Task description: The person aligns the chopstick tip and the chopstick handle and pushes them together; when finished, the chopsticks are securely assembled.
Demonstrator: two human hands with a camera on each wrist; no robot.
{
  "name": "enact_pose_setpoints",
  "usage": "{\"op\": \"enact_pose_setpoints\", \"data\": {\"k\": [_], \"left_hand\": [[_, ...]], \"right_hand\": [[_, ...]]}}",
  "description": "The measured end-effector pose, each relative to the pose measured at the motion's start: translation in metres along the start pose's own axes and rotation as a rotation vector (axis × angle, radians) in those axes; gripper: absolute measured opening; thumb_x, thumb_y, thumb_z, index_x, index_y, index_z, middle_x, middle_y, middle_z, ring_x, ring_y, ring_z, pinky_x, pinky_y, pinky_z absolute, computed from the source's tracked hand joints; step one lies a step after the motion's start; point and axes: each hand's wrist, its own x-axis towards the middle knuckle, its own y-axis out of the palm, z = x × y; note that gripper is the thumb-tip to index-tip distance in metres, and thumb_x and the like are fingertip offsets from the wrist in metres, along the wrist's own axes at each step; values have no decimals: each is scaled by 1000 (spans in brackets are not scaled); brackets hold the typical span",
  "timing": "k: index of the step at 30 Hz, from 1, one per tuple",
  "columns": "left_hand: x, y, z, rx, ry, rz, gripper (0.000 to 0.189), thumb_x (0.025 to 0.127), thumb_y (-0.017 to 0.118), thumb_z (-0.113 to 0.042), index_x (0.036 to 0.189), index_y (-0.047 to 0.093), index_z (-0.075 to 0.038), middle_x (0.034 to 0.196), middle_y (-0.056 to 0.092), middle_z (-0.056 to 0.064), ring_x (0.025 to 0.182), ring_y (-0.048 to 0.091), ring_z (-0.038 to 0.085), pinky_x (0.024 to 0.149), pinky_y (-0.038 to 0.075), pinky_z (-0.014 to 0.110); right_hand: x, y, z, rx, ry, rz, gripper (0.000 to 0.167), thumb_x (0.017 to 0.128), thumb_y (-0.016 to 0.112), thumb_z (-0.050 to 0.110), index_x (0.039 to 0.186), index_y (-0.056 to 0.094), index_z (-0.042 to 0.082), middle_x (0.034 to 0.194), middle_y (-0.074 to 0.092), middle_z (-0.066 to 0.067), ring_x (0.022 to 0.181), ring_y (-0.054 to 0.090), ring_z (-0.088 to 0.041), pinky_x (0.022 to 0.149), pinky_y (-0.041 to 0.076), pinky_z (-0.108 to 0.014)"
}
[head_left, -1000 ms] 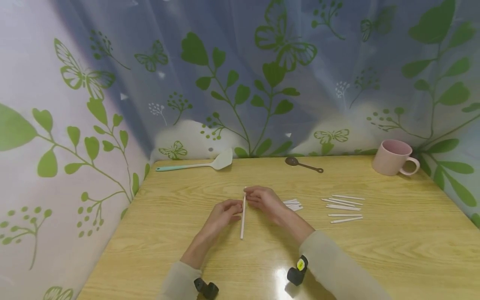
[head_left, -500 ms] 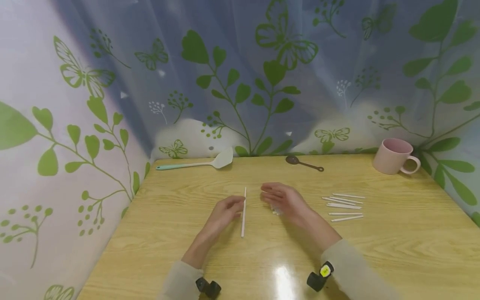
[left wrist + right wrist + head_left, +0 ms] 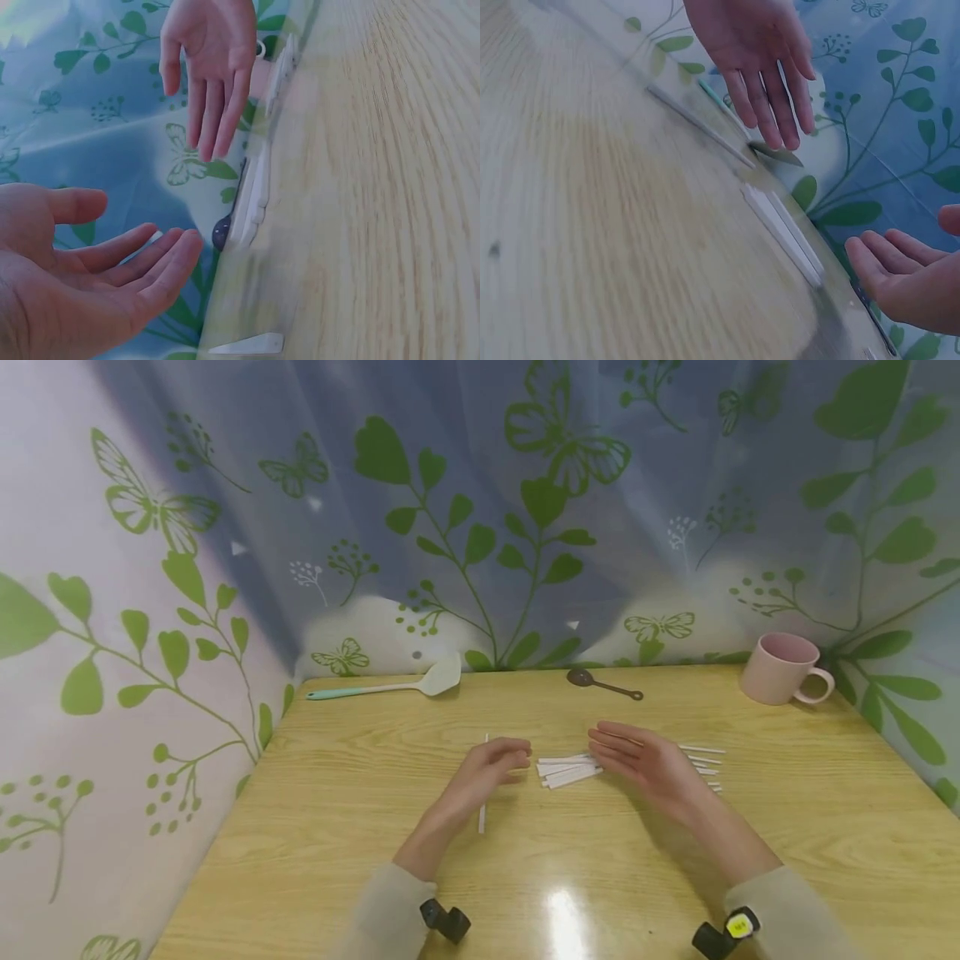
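Observation:
My left hand (image 3: 480, 781) hovers with relaxed fingers over a single white stick (image 3: 482, 820), hiding its middle. A small bundle of white sticks (image 3: 566, 771) lies on the table between my two hands. My right hand (image 3: 652, 768) is at the bundle's right end, its fingers straight and overlapping it in the head view. Behind that hand, more white sticks (image 3: 703, 750) lie spread out, partly covered. Neither hand holds anything. In the right wrist view the bundle (image 3: 784, 232) and the lone stick (image 3: 701, 125) lie apart.
Along the back edge of the wooden table (image 3: 315, 860) lie a spatula (image 3: 441, 677) with a green handle and a dark spoon (image 3: 603, 683). A pink mug (image 3: 780, 670) stands at the back right corner. A patterned curtain (image 3: 480, 527) hangs behind.
My right hand has moved right, from the lone stick past the bundle, which now shows. My left hand has shifted slightly right and now covers part of the lone stick.

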Motion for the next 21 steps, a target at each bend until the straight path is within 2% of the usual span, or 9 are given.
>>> {"op": "enact_pose_setpoints", "data": {"k": [3,6,12,16,21], "left_hand": [[6,5,1,2,-14,7,42,108,54,-22,142,59,2,142,61,17,130,60,35,110,49,51],[11,6,2,16,-33,19,43,109,54,-25,143,58,1,142,61,17,127,62,38,110,49,51],[21,7,4,79,-39,60,46,109,54,-33,145,59,-5,144,61,12,125,62,37,111,47,53],[28,10,4,121,-27,69,42,108,56,-31,143,62,-9,144,62,10,128,60,34,111,47,52],[39,17,8,157,-33,67,32,106,62,-24,135,69,-14,140,66,7,135,56,30,115,43,51]], "right_hand": [[-15,-14,3,-37,-24,28,45,117,29,25,152,47,4,150,57,-9,137,57,-20,120,38,-34],[-29,-29,5,-93,-50,90,44,117,23,25,143,58,17,148,60,-1,136,57,-15,116,42,-26],[-49,-54,9,-126,-86,186,51,117,14,21,142,59,22,145,62,4,135,57,-11,111,44,-21],[-60,-66,11,-192,-105,139,49,117,20,18,141,62,19,142,65,2,130,61,-12,107,48,-22],[-76,-78,14,-273,-105,-1,37,115,36,12,142,61,7,136,69,-3,125,66,-13,105,52,-25]]}}
